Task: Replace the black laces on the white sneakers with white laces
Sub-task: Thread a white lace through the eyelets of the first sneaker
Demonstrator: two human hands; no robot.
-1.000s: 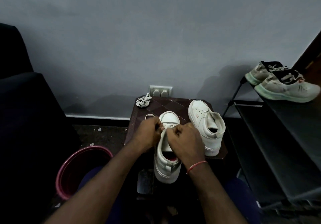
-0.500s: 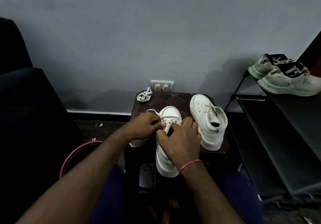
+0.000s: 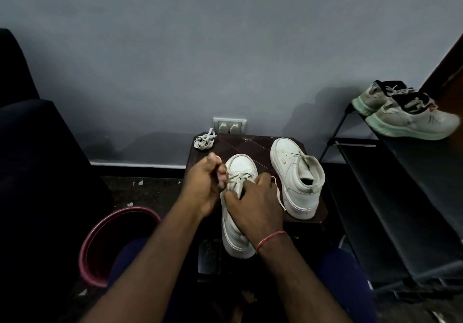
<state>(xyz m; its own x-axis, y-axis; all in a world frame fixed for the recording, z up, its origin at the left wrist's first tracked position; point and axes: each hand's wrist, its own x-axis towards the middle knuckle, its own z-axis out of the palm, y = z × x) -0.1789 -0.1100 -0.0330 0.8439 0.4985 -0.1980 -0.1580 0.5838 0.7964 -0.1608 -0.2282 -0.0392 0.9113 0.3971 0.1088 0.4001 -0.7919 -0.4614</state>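
Note:
Two white sneakers stand on a small dark stool [image 3: 253, 144]. The near sneaker [image 3: 241, 169] points away from me and carries a white lace [image 3: 238, 178] across its front. My left hand [image 3: 204, 184] is curled at the shoe's left side and pinches one end of that lace. My right hand [image 3: 253, 206] lies over the shoe's middle and pinches the lace near the eyelets; a loose lace end hangs off its right side. The second sneaker [image 3: 295, 174] stands to the right with no lace in its eyelets. A coiled white lace [image 3: 204, 142] lies at the stool's far left corner.
A dark red bucket [image 3: 100, 235] sits on the floor at the left, beside a black chair [image 3: 37, 172]. On the right, a black shoe rack [image 3: 400, 197] holds a pair of grey sneakers [image 3: 406, 114]. A wall socket [image 3: 229, 126] is behind the stool.
My left hand has pulled up and to the left with the lace end. My right hand has stayed on the shoe's middle, and a loose lace end now shows at its right.

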